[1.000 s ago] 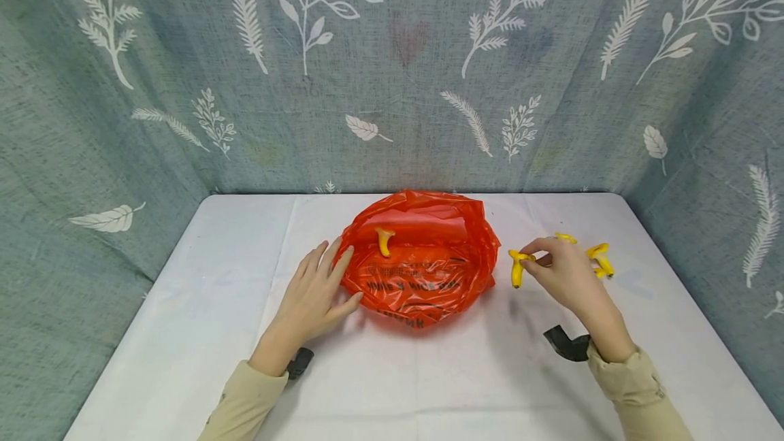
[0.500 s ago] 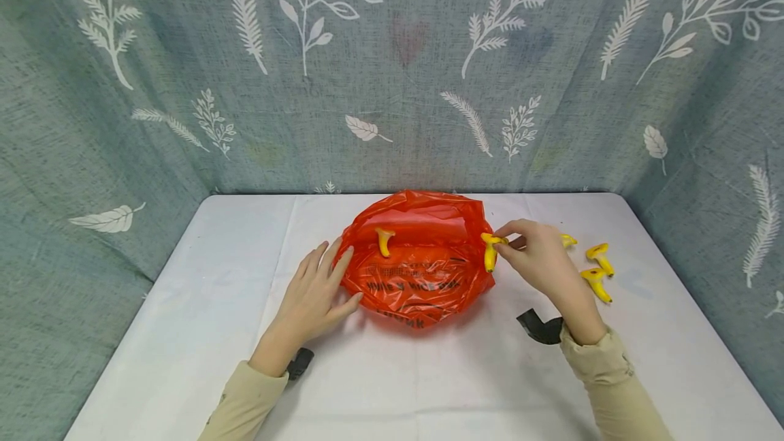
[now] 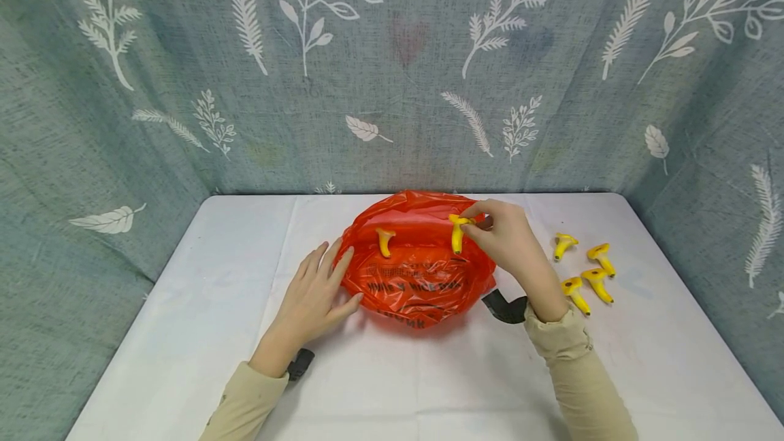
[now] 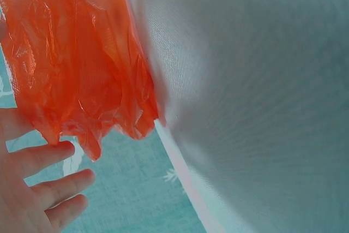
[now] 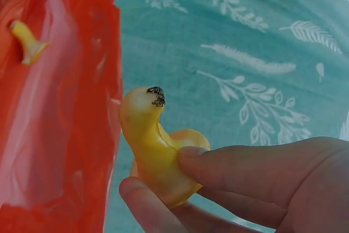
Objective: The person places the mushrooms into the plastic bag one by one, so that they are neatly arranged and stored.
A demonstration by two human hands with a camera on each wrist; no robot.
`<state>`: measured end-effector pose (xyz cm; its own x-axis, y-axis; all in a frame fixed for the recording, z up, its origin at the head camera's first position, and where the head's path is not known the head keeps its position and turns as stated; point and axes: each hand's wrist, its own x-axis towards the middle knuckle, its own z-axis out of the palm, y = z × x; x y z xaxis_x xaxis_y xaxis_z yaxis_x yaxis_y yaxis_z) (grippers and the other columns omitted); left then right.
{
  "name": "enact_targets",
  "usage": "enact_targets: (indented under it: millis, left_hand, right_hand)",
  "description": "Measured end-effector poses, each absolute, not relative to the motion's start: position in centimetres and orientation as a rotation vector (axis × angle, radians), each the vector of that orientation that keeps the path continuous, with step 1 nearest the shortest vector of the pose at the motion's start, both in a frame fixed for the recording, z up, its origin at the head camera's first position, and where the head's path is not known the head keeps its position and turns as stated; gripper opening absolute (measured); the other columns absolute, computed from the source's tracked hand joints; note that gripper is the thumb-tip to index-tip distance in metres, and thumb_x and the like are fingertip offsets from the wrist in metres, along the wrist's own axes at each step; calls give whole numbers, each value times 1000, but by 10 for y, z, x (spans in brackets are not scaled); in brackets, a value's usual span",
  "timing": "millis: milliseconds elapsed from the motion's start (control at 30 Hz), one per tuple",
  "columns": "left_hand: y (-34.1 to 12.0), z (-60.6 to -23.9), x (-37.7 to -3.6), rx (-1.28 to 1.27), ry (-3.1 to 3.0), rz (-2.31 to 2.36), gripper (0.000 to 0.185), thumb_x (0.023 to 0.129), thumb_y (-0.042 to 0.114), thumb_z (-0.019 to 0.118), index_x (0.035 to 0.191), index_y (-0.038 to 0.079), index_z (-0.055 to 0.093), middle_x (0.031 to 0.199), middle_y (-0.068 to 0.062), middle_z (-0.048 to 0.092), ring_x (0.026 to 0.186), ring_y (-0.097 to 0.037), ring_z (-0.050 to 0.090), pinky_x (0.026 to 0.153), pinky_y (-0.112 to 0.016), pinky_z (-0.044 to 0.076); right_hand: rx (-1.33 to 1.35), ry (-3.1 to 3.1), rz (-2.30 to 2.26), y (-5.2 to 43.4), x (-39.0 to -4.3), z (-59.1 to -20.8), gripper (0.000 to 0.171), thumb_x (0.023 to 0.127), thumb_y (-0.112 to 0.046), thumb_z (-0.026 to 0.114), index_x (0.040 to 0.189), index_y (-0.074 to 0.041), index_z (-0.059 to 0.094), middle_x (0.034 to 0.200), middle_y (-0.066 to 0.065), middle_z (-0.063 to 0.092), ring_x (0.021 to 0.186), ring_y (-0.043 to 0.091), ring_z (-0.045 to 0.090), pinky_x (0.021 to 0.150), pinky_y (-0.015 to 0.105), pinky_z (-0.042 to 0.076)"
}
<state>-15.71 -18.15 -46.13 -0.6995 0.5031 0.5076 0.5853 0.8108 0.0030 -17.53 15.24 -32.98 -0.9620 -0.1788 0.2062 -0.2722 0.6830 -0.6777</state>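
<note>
A red plastic bag (image 3: 422,305) with dark print stands open-mouthed at the back middle of the table. One yellow toy mushroom (image 3: 384,243), shaped like a chanterelle, lies inside it on the left. My left hand (image 3: 312,299) has its fingers spread along the bag's left side, fingertips right at the edge. In the left wrist view those straight fingers (image 4: 52,156) overlap the bag's crinkled side. Between thumb and fingertips, my right hand (image 3: 511,240) pinches another toy mushroom (image 5: 155,151) over the right part of the bag. Its stem, with a blackened end, points away from the palm.
Several more yellow toy mushrooms (image 3: 597,284) lie in a loose group on the white table (image 3: 392,386), right of the bag. A patterned green-grey curtain (image 3: 404,107) rises behind and at both sides. Black straps (image 3: 505,307) show at the wrists.
My right hand has carried the pinched mushroom leftward from beside the bag to over its opening, uncovering the group on the right. The left hand stays in place.
</note>
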Motion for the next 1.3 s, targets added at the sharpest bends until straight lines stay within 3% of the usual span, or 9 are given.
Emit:
enact_targets:
  millis: [267,467,667,967,1300]
  left_hand:
    - [-182,-462,-158,-810,-2498,-226,80,96,60,28,144,0,48,148,-23,42,131,-49,41,106,-59,35]
    - [-181,-462,-158,-810,-2495,-222,80,96,60,27,143,-1,49,148,-24,42,131,-49,41,106,-58,35]
    - [-181,-461,-157,-806,-2497,-217,79,96,60,29,143,-1,49,148,-24,43,131,-48,42,106,-58,35]
    - [-180,-461,-157,-806,-2498,-206,77,90,55,42,142,-1,49,148,-24,43,130,-49,42,106,-58,36]
    - [-181,-462,-158,-818,-2514,-232,78,94,57,35,143,-2,48,148,-24,42,132,-50,39,107,-59,34]
  right_hand:
    - [350,-2767,1264,137,-198,-334,16,90,-11,70,104,-5,75,98,13,71,59,21,52,54,32,42]
    - [318,-2789,1339,126,-210,-347,17,91,-9,69,106,-4,75,112,14,68,72,24,62,59,31,47]
    - [310,-2797,1363,116,-217,-361,20,90,-8,70,109,-4,76,114,12,68,84,27,68,69,35,55]
    - [222,-2840,1441,104,-233,-384,18,89,-12,72,105,-5,77,110,11,71,91,27,66,76,38,55]
    - [84,-2790,1554,94,-251,-412,17,86,-8,73,100,1,77,106,15,71,95,29,64,78,38,55]
